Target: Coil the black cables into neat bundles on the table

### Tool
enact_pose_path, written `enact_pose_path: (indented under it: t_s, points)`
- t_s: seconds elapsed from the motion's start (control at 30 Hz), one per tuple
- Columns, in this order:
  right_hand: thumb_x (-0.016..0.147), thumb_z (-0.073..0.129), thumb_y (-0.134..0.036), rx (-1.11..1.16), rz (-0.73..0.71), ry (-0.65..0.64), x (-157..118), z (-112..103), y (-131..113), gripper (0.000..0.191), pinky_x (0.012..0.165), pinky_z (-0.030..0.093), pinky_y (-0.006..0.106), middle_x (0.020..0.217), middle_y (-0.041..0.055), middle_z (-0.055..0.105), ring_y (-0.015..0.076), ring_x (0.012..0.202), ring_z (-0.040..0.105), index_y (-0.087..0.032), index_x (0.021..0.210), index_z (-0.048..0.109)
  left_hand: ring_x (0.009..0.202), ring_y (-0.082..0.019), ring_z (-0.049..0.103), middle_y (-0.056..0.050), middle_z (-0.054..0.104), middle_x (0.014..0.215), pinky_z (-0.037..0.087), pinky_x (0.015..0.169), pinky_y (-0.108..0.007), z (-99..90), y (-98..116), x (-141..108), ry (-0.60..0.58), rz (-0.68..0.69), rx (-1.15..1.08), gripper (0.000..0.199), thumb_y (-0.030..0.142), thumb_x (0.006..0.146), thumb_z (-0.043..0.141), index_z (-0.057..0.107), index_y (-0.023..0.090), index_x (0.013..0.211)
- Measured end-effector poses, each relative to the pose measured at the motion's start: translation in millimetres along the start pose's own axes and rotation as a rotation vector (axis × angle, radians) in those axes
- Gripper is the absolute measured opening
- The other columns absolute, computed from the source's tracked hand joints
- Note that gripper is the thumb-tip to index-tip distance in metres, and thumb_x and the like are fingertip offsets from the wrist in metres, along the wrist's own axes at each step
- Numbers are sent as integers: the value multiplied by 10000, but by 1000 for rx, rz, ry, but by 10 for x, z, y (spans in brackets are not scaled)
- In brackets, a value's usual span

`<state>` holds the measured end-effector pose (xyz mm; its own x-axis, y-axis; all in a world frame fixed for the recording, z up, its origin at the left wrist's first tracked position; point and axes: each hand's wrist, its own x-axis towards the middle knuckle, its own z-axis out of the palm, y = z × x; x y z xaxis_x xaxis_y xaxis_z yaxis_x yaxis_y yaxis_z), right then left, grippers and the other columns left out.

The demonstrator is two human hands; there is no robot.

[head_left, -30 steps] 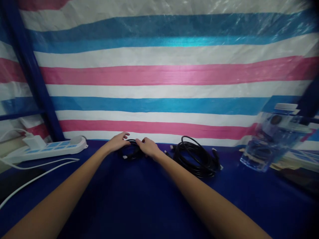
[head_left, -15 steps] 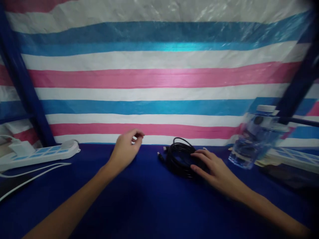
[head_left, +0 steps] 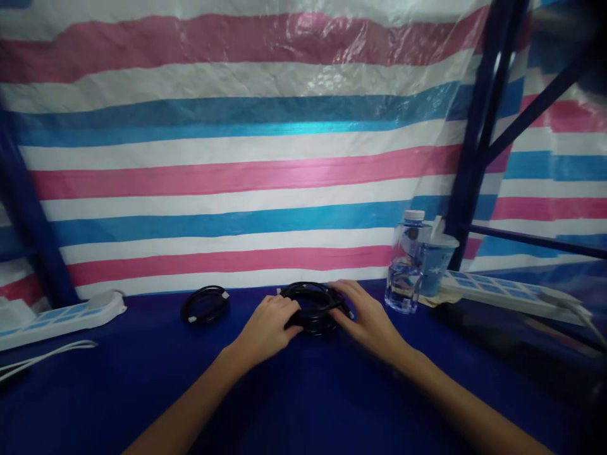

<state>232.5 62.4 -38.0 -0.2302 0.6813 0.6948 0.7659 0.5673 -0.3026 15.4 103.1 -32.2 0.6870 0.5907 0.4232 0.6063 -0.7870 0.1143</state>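
Note:
A thick coil of black cable (head_left: 315, 325) lies on the blue tabletop in front of me. My left hand (head_left: 270, 325) grips its left side, fingers over the loops and thumb near the front. From the right, my right hand (head_left: 367, 319) has its fingers and thumb closed around the loops. Parts of the coil are hidden behind my fingers. A smaller coiled black cable (head_left: 205, 306) with light-coloured plug ends rests apart, to the left of my left hand.
To the right stand a clear water bottle (head_left: 405, 272) and a blue paper cup (head_left: 435, 265). White power strips lie at the right (head_left: 507, 294) and left (head_left: 61, 322). A dark flat object is at the right. A striped plastic sheet (head_left: 237, 189) hangs behind the table.
My left hand has come right and down onto the large coil. The right hand has closed on its other side. The view has turned right, and the smaller coil now shows.

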Motion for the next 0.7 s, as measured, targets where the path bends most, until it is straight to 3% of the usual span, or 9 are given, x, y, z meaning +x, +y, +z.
enact_pose_path:
  t_s: [0.07, 0.13, 0.23, 0.37, 0.43, 0.53, 0.63, 0.7]
  points:
    - [831, 520, -273, 74, 75, 129, 17, 5, 5, 423, 941, 401, 426, 1220, 110, 500, 235, 1128, 483, -210, 1238, 420, 850, -212, 558, -55, 638, 910, 406, 752, -355, -32, 12, -6, 49, -104, -153, 197, 334, 791, 565, 564, 178, 911]
    - [830, 522, -333, 157, 226, 203, 32, 33, 33, 450, 908, 427, 430, 1232, 121, 484, 245, 1105, 497, -204, 1244, 402, 777, -169, 548, -25, 619, 853, 398, 694, -298, -67, -9, 13, 49, -221, -449, 253, 398, 767, 596, 546, 182, 888]
    - [826, 513, -402, 333, 460, 154, 46, 104, 107, 467, 808, 483, 414, 1186, 128, 513, 238, 978, 569, -196, 1231, 407, 611, -106, 465, 30, 514, 662, 327, 573, -239, -162, -85, 107, -94, -294, -836, 322, 473, 742, 602, 500, 169, 764]
    - [828, 507, -392, 534, 540, 56, 46, 199, 190, 430, 846, 477, 398, 1075, 92, 577, 207, 919, 608, -205, 1208, 430, 508, -80, 359, 41, 433, 545, 236, 497, -240, -415, -136, 372, -414, -160, -802, 373, 503, 760, 556, 545, 147, 650]
    - [845, 474, -405, 558, 542, 76, 50, 215, 213, 394, 871, 471, 396, 1086, 92, 581, 207, 945, 606, -209, 1185, 441, 501, -87, 383, 23, 482, 537, 258, 493, -244, -543, -115, 532, -452, -83, -680, 361, 480, 749, 569, 581, 145, 615]
    - [866, 405, -483, 548, 565, 179, 70, 182, 236, 419, 914, 445, 413, 1174, 121, 539, 231, 1046, 559, -204, 1178, 427, 564, -116, 456, 0, 558, 608, 312, 533, -253, -642, -53, 728, -217, -26, -553, 319, 434, 790, 517, 616, 160, 659]
    - [854, 393, -538, 530, 591, 330, 90, 128, 247, 503, 922, 432, 426, 1294, 147, 438, 248, 1087, 530, -208, 1232, 370, 644, -137, 498, -12, 584, 674, 345, 597, -271, -660, 12, 804, 160, -9, -454, 280, 375, 845, 460, 616, 174, 728]
    - [843, 417, -543, 522, 572, 366, 87, 116, 238, 548, 925, 429, 424, 1333, 156, 398, 254, 1125, 512, -215, 1274, 332, 669, -136, 511, -13, 596, 713, 362, 627, -273, -696, 47, 784, 487, 23, -365, 215, 313, 856, 466, 614, 180, 772]
